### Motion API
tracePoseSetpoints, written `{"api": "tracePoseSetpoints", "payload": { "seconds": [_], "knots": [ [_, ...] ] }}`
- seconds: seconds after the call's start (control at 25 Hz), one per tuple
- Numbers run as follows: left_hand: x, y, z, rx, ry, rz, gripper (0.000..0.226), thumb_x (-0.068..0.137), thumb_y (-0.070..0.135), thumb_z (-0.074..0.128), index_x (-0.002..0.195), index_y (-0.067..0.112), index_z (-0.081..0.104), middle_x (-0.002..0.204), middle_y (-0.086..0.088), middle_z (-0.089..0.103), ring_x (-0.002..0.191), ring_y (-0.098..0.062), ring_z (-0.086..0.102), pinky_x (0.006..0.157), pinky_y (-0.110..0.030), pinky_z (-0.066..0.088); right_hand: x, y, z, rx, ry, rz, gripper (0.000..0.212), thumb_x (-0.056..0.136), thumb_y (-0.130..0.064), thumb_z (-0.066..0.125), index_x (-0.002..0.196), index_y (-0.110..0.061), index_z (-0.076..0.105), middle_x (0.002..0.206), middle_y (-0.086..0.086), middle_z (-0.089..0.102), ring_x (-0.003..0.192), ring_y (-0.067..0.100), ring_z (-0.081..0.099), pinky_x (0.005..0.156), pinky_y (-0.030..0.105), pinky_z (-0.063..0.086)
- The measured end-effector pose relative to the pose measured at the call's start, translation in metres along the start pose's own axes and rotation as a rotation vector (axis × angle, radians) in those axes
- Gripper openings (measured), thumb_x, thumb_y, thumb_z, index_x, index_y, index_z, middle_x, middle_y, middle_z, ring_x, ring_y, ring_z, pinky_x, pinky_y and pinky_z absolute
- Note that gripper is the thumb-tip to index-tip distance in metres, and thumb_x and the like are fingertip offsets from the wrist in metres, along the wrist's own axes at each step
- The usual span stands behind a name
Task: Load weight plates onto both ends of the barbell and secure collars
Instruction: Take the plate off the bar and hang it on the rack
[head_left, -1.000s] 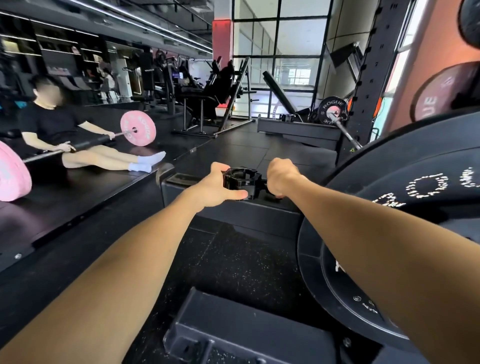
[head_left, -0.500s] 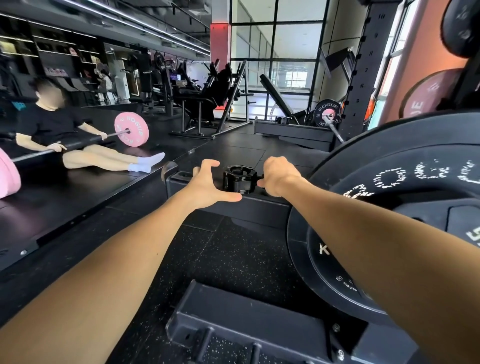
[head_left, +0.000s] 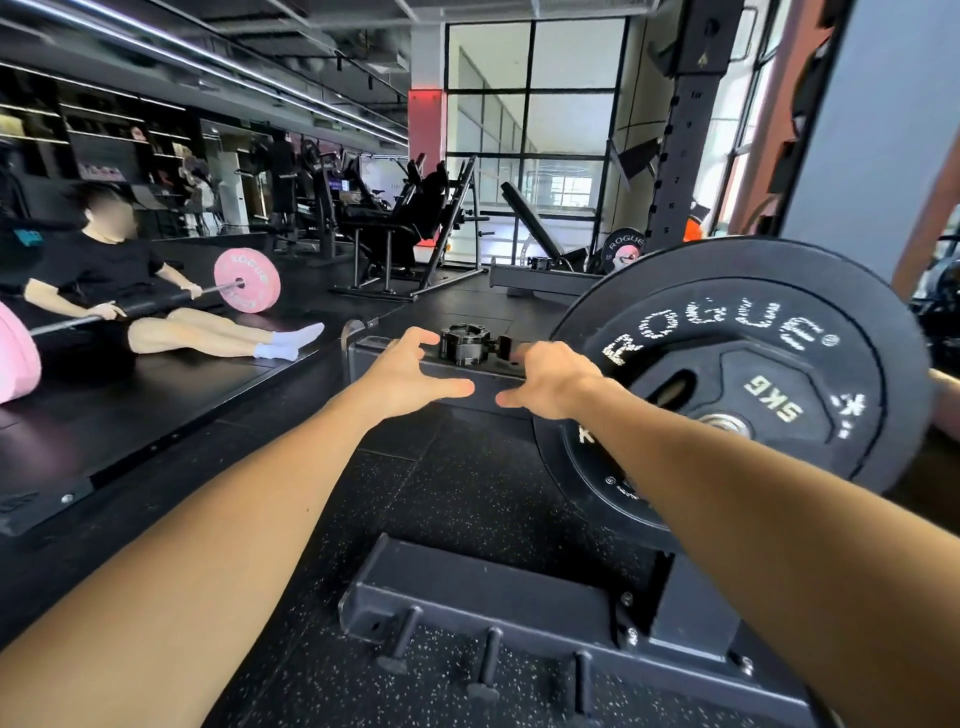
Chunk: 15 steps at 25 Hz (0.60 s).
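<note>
Item, left: my left hand (head_left: 410, 374), fingers spread and straight, holding nothing, index tip just beside the collar's left edge. Item, centre: collar (head_left: 466, 343), black, lying flat on the black rack base bar (head_left: 384, 358), ring opening upward, its lever pointing right. Item, right: my right hand (head_left: 550, 382), loosely open, empty as far as I can see, fingertips near the lever. Far right: 5 kg plate (head_left: 737, 364) already on the barbell sleeve (head_left: 724, 425). I judge the right hand nearer the lever.
</note>
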<state>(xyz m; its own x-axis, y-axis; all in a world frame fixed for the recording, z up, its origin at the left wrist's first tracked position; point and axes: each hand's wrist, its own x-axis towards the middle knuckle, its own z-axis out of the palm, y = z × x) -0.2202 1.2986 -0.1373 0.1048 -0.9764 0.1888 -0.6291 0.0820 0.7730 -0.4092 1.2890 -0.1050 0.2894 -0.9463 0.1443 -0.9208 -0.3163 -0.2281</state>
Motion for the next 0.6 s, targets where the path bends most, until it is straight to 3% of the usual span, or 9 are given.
{"api": "tracePoseSetpoints", "payload": {
  "seconds": [0.28,0.44,0.6],
  "knots": [
    [-0.061,0.085,0.056,-0.038,-0.106,0.105,0.078,0.081,0.046,0.076,0.145,0.027,0.035,0.151,-0.002,0.035,0.131,-0.021,0.043,0.093,-0.032,0.037,-0.108,0.089,-0.05,-0.011,0.137,0.201,0.051,0.082,-0.048,0.069,0.121,-0.017,0.061,0.122,0.006,0.064,0.119,0.029,0.056,0.1,0.041,0.043],
    [-0.073,0.132,0.101,-0.061,-0.171,0.157,0.076,0.082,0.045,0.074,0.145,0.027,0.035,0.149,-0.003,0.036,0.124,-0.022,0.048,0.091,-0.032,0.04,-0.153,0.156,-0.076,0.016,0.213,0.358,0.058,0.082,-0.047,0.069,0.128,-0.014,0.056,0.127,0.007,0.06,0.119,0.028,0.055,0.1,0.039,0.045],
    [-0.07,0.149,0.134,-0.04,-0.169,0.182,0.071,0.085,0.04,0.072,0.144,0.025,0.036,0.148,-0.004,0.039,0.126,-0.023,0.049,0.096,-0.032,0.04,-0.168,0.205,-0.08,0.035,0.233,0.431,0.046,0.084,-0.046,0.067,0.118,-0.014,0.06,0.101,0.004,0.061,0.103,0.029,0.058,0.097,0.041,0.045]
  ]
}}
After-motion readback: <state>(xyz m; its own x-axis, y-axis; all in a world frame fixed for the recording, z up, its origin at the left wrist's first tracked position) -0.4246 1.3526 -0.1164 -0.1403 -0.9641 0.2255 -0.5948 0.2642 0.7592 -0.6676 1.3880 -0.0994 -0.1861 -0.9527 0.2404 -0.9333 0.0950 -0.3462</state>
